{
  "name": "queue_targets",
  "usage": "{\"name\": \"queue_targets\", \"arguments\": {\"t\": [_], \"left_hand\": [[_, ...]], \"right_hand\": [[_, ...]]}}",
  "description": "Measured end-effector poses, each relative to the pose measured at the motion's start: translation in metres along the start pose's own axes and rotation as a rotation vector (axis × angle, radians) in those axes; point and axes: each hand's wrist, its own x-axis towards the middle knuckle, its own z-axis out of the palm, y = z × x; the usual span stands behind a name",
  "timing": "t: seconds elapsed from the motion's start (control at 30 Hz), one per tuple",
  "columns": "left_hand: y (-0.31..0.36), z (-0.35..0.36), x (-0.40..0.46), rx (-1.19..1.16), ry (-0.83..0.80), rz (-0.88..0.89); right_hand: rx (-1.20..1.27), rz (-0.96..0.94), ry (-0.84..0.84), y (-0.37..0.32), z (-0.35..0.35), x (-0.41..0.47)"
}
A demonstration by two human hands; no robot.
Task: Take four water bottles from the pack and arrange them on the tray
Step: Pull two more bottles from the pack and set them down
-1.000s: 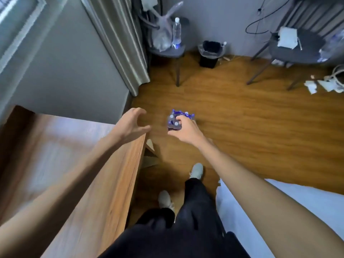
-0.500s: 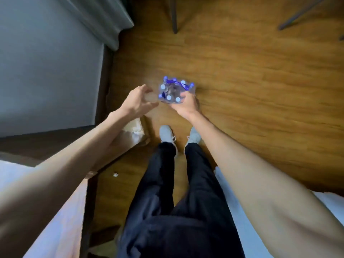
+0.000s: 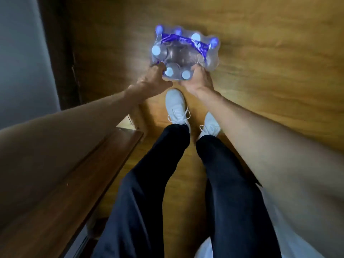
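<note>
The pack point(image 3: 183, 53) under my bare hands is clear, glossy plastic film, crinkled and catching light, with a purple printed band. The bottles inside are transparent plastic with smooth, pale caps point(image 3: 169, 72). The floor point(image 3: 270, 62) is warm wood-look board, smooth with a soft sheen and visible grain. The table point(image 3: 70, 183) by my left arm is darker brown wood, semi-glossy. My trousers point(image 3: 149, 192) are dark matt cloth; my shoes point(image 3: 176, 105) are white, matt fabric with white laces.
</note>
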Motion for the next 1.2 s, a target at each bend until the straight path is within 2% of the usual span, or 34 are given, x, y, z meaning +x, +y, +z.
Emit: {"name": "queue_targets", "arguments": {"t": [0.1,0.17,0.3,0.37,0.47,0.57,0.83,0.97,1.07,1.2], "left_hand": [[-0.023,0.032,0.047,-0.004,0.017,-0.026],[-0.03,0.048,0.069,0.013,0.085,-0.024],[-0.026,0.062,0.093,0.213,0.216,-0.023],[-0.022,0.062,0.099,0.217,0.183,-0.013],[-0.015,0.053,0.096,0.092,0.123,-0.038],[-0.006,0.04,0.08,-0.018,0.184,-0.048],[0.027,-0.023,-0.05,-0.1,0.324,-0.036],[0.057,-0.065,-0.144,-0.119,0.377,-0.04],[0.078,-0.093,-0.224,-0.149,0.435,0.023],[0.102,-0.131,-0.332,-0.165,0.525,0.065]], "right_hand": [[-0.138,-0.019,0.026,0.009,0.026,0.047],[-0.253,-0.045,0.084,0.012,0.041,0.069],[-0.46,-0.104,0.155,0.01,0.054,0.094],[-0.446,-0.118,0.132,0.007,0.054,0.094],[-0.367,-0.146,0.164,0.005,0.045,0.082],[-0.299,-0.173,0.218,0.0,0.029,0.062],[-0.184,-0.19,0.28,-0.047,-0.041,-0.068],[-0.196,-0.221,0.234,-0.074,-0.091,-0.167],[-0.227,-0.286,0.2,-0.087,-0.127,-0.248],[-0.244,-0.384,0.222,-0.111,-0.176,-0.355]]}}
